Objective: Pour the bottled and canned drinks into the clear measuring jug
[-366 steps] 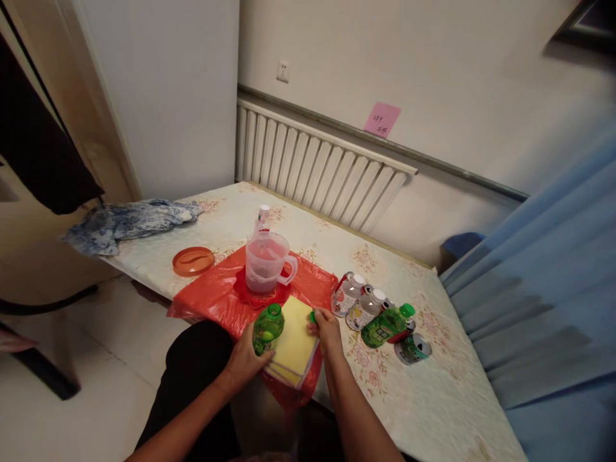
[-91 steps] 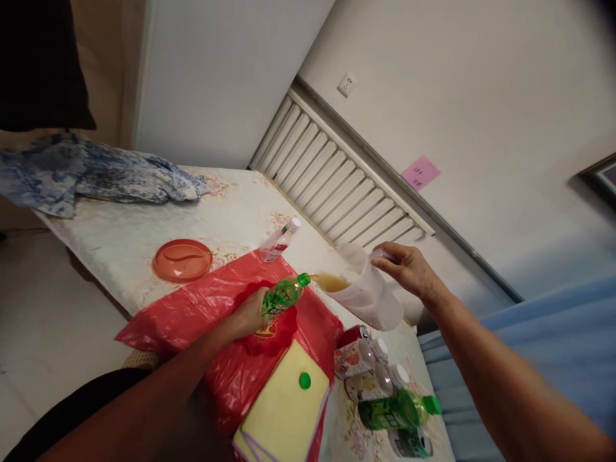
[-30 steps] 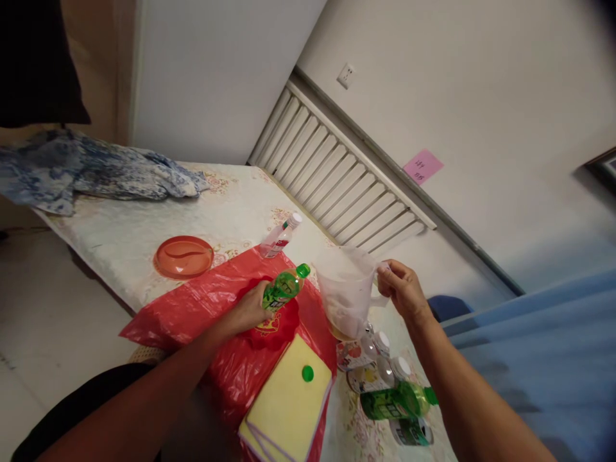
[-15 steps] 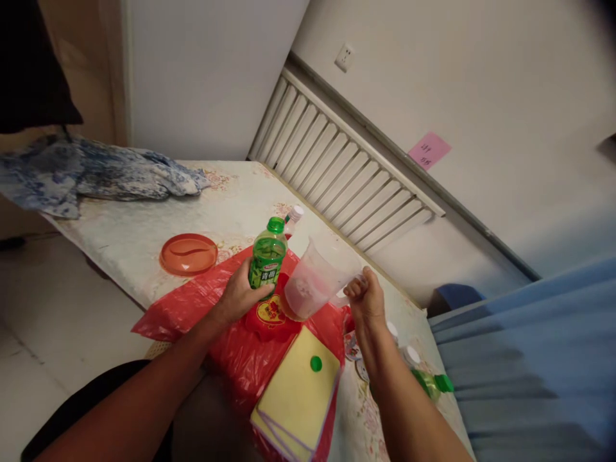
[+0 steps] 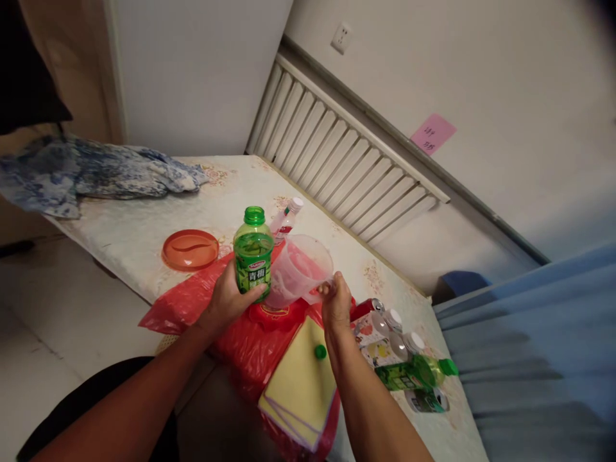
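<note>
My left hand (image 5: 231, 292) is wrapped round a green drink bottle (image 5: 253, 256), held upright with its cap off and liquid inside. In my right hand (image 5: 335, 301) is the handle of a clear plastic measuring jug (image 5: 296, 273), its mouth tipped slightly toward the wall. The jug is close beside the bottle, over a red plastic bag (image 5: 226, 340). A red item with a yellow label (image 5: 276, 313) lies on the bag, partly behind the jug. On the folded yellow cloth (image 5: 298, 382) rests a green bottle cap (image 5: 320, 351).
An orange lid or dish (image 5: 190, 249) lies on the flowered tablecloth (image 5: 231, 192) at left. A clear bottle with white cap (image 5: 287, 218) is behind the jug. Several bottles and cans (image 5: 399, 353) lie at right. A patterned cloth (image 5: 135, 170) sits far left; a radiator (image 5: 337, 144) borders the table.
The jug has moved left and stands more upright, closer to the bottle. The green bottle has shifted left and slightly up. My right arm has moved left, uncovering the bottles and cans.
</note>
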A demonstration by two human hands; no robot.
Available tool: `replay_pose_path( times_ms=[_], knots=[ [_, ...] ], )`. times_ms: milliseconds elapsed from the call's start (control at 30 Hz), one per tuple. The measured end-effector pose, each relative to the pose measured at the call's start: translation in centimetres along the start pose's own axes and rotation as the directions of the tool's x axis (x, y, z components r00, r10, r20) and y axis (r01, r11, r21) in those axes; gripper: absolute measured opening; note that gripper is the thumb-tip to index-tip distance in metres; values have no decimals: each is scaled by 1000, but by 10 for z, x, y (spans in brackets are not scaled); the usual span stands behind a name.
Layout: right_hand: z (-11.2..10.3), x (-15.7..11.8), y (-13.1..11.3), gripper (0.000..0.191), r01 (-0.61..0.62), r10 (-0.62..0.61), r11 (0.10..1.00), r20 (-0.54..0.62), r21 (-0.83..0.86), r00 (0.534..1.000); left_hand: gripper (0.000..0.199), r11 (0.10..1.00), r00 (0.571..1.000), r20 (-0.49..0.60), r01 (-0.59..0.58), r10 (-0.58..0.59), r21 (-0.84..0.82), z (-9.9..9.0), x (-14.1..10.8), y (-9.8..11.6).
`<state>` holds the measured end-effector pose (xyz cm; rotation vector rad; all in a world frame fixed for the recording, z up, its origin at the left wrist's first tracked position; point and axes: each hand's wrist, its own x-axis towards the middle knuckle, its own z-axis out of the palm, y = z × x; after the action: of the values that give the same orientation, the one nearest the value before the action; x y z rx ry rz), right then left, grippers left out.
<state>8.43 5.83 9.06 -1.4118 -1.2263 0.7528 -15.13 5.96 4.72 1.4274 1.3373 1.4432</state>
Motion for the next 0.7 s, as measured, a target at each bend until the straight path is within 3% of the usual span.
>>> replay_pose_path(
  times_ms=[100, 267, 400, 467, 533, 600, 700],
  knots=[
    [-18, -10, 9, 45, 15, -5, 998, -161, 60, 987, 60, 1000, 999, 41, -8, 8, -20, 3, -15, 4],
    [-66, -41, 32, 28, -54, 1, 967, -207, -250, 978, 55, 993, 975, 209, -53, 75, -110, 18, -50, 11],
    [-84, -78, 53, 18, -23, 2, 849, -41, -528, 999, 58, 975, 887, 417, -133, 197, -178, 41, -74, 12],
    [-83, -93, 62, 25, 36, 14, 782, 75, -623, 997, 60, 965, 847, 472, -164, 244, -204, 55, -81, 10],
    [-80, -104, 69, 25, 104, 8, 736, 162, -669, 987, 58, 965, 834, 493, -163, 247, -207, 69, -85, 9],
    [-77, -110, 75, 23, 146, -15, 716, 194, -683, 981, 57, 971, 827, 513, -155, 229, -184, 81, -87, 8],
    [-80, -108, 77, 22, 143, -62, 752, 147, -644, 987, 57, 977, 810, 547, -163, 210, -135, 95, -86, 7]
  ],
)
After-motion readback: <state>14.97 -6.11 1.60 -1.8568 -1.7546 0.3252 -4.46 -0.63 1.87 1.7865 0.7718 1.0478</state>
